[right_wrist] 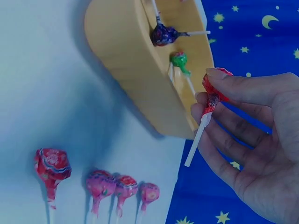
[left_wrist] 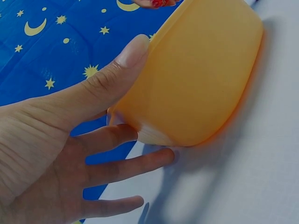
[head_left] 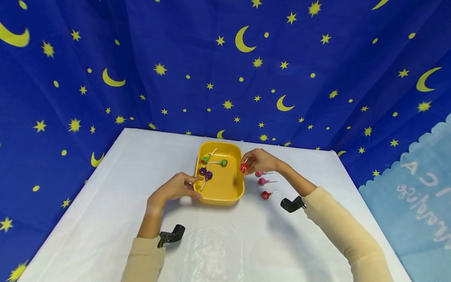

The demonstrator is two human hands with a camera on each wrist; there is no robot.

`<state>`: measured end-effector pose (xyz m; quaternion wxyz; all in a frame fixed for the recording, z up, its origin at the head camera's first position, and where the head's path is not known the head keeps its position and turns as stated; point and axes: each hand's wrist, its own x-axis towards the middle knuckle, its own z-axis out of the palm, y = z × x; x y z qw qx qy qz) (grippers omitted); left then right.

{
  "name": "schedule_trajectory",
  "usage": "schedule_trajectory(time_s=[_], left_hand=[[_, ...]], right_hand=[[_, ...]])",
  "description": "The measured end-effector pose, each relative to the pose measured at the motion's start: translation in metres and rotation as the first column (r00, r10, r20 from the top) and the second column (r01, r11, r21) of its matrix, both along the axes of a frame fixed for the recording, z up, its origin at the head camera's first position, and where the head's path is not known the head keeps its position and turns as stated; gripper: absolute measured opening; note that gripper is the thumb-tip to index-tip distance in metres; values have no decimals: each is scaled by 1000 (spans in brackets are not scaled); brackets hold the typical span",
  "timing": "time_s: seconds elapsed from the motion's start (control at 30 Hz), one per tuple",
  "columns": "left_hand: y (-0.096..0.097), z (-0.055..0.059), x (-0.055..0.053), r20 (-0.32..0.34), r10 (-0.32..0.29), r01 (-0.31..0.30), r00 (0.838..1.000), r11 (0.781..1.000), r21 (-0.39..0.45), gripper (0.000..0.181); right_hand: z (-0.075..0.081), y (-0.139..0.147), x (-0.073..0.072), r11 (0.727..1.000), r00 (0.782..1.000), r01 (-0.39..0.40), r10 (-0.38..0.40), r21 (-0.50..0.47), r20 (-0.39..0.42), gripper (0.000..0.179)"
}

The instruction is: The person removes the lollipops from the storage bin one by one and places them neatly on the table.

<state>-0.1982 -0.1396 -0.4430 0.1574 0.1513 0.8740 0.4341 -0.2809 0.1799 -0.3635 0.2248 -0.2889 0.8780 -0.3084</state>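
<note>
A yellow plastic tray [head_left: 220, 202] stands on the white table. Green lollipops [head_left: 223, 163] and purple lollipops [head_left: 209, 175] lie in its left part. At the tray's left side, my left hand [head_left: 177, 187] touches the wall and rim with its thumb and fingers, which look fairly straight and spread in the left wrist view. My right hand [head_left: 260, 160] pinches a red-wrapped lollipop [right_wrist: 208, 105] between thumb and fingers, beside the tray's right rim. Its white stick points down and away from the palm in the right wrist view.
To the right of the tray, several lollipops lie on the table, among them a red one [head_left: 266, 195] and a pink one [head_left: 262, 181]. Clear plastic film [head_left: 211, 254] lies at the front. A blue cloth [head_left: 197, 47] with yellow moons and stars hangs behind the table.
</note>
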Motion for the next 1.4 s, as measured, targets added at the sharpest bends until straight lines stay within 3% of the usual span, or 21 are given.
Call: schedule_trajectory(time_s=[0.43,0.8,1.17,1.4], left_hand=[[0,0,-1,-9,-9,9,1000,1000,12,69],[-4,-2,-3,-25,-20,20,999,1000,19,70],[-2,-6,0,-12,-29,30,999,998,51,71],[-2,-4,0,-24,-27,28,999,998,53,71]], right_hand=[[-8,24,6,999,1000,-6,5,-36,-23,27],[-27,45,18,997,999,-18,15,-73,-38,27],[-52,74,36,996,999,7,-4,-87,33,32],[-58,88,44,995,999,1,2,-99,36,32]])
